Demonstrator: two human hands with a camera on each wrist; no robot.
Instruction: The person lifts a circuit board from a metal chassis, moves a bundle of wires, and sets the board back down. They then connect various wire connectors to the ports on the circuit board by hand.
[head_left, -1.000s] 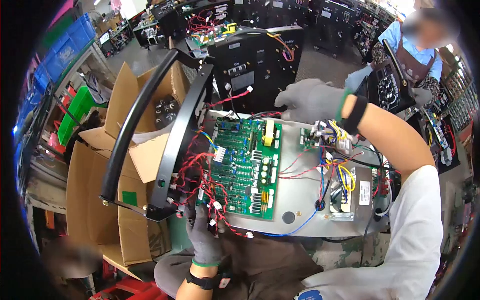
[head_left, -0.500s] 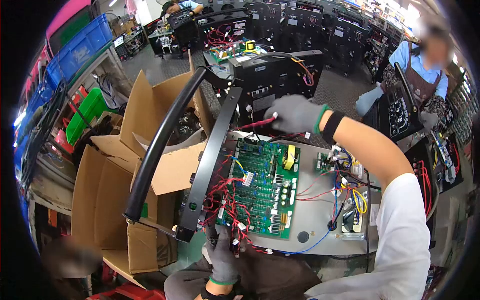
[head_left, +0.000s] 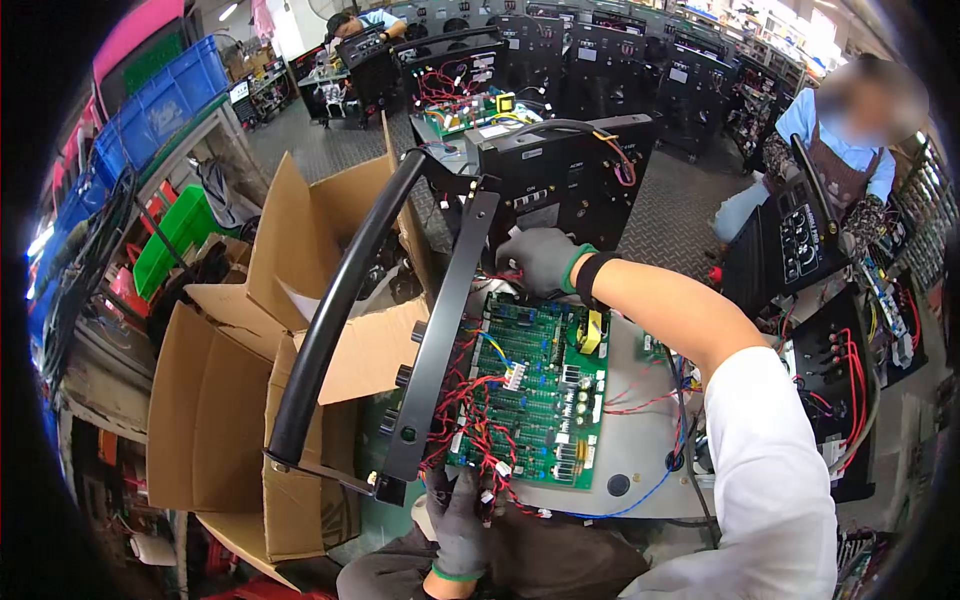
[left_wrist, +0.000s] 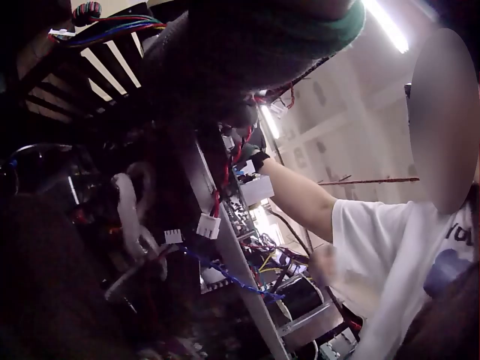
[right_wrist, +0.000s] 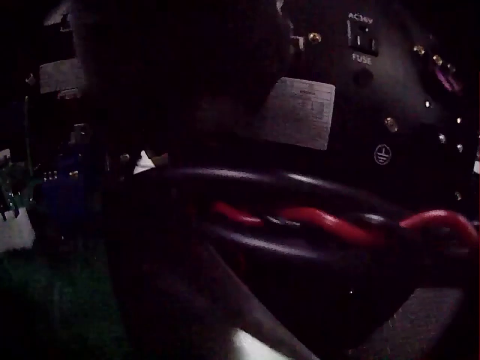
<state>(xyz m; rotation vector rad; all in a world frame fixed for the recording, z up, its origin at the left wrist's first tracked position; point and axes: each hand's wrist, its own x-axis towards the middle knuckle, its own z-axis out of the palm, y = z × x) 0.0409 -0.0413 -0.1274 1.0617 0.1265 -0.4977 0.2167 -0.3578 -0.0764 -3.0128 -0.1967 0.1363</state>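
Observation:
In the head view my gloved right hand (head_left: 540,260) is at the far left corner of a green circuit board (head_left: 535,400), its fingers pinching red-and-black twisted wires (head_left: 490,276). The right wrist view shows twisted wires (right_wrist: 322,221) beside dark cable close to the camera. My gloved left hand (head_left: 460,530) is at the near left edge of the metal chassis plate (head_left: 640,470), fingertips right by the loose red wires (head_left: 480,415); I cannot tell whether it grips the edge. A black front panel with a bar handle (head_left: 340,310) stands at the board's left.
Open cardboard boxes (head_left: 215,410) stand left of the chassis. Beyond it is an upright black panel (head_left: 575,180) with labels and switches. At the right, another person (head_left: 840,140) handles a black unit (head_left: 795,235). A blue crate (head_left: 165,100) sits at the far left.
My right hand has moved left and down from the chassis's far side to the board's far left corner, taking hold of the twisted wires. The left hand stays at the near edge.

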